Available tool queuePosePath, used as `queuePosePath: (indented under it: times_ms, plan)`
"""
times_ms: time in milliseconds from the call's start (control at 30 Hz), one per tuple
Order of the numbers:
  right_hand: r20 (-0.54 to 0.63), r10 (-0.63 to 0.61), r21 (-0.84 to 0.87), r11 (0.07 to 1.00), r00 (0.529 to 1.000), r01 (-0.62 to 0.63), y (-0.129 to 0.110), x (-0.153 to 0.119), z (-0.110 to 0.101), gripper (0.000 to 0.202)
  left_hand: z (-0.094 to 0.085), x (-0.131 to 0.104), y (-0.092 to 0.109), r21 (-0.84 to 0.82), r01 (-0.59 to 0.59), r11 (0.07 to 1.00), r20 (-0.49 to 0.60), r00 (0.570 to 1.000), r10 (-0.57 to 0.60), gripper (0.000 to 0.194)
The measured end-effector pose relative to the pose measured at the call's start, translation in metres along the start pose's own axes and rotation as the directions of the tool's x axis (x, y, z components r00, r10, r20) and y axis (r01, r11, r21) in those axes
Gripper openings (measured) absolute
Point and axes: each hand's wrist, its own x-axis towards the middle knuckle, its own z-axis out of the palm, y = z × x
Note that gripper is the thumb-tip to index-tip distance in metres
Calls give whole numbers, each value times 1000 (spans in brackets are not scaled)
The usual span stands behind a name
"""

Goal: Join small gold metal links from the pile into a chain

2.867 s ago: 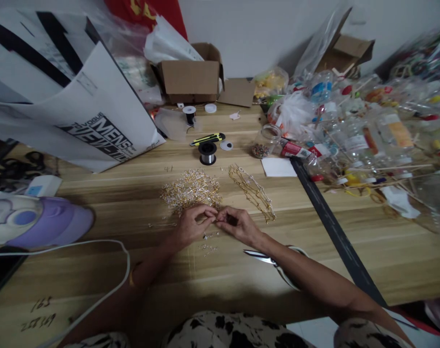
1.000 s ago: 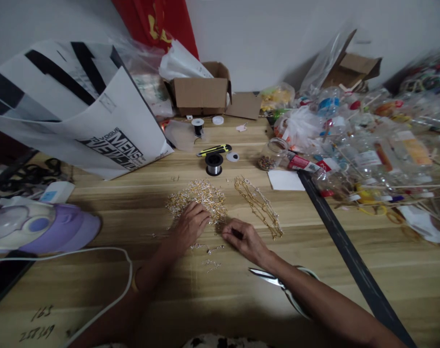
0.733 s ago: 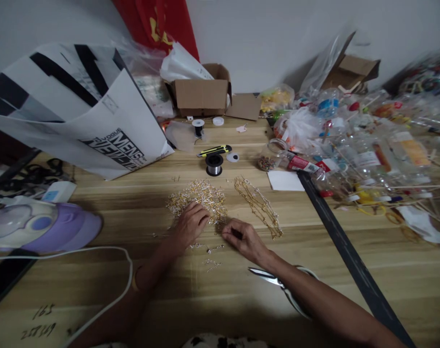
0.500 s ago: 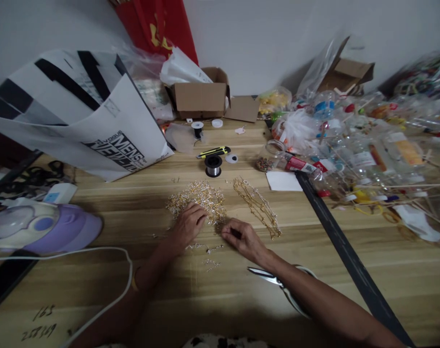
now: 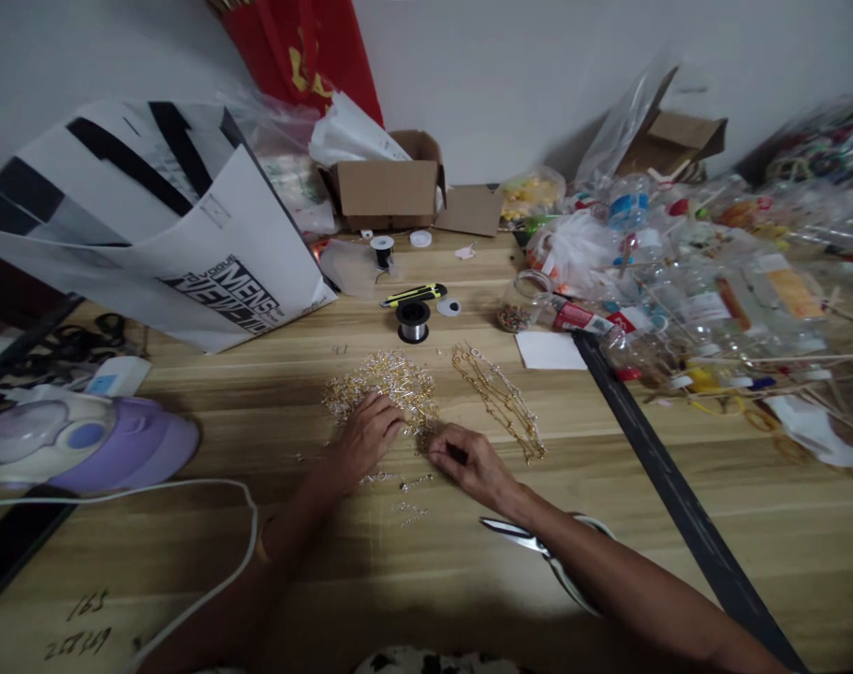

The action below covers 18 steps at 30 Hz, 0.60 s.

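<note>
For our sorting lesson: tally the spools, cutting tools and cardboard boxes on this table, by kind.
Spools: 2, black spool and small spool
Cutting tools: 2, scissors and utility knife
Cardboard boxes: 2, open box and far box
Total: 6

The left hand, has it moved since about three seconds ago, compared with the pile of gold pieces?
Yes. The left hand has moved away from the right hand and forward onto the near edge of the pile of gold pieces.

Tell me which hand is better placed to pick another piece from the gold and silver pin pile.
Left, probably. The left hand already rests its fingers on the gold and silver pin pile; the right hand lies beside it on the wooden table.
</note>
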Motion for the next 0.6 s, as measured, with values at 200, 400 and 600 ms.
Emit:
queuePosePath:
  times_ms: [200, 400, 600]
  plan:
    - [-7, -7, 3, 1000, 1000, 7, -2, 0, -1, 10, -5, -3, -2, -17, -12, 1000, -26, 1000, 12, 16]
    - [-8, -8, 1, 1000, 1000, 8, -1, 0, -1, 9, -8, -3, -5, -111, 19, 994, -96, 995, -30, 16]
    - [-10, -4, -4, 1000, 1000, 4, -2, 0, -1, 9, -5, -3, -7, -360, 179, 916, -118, 965, -235, 8]
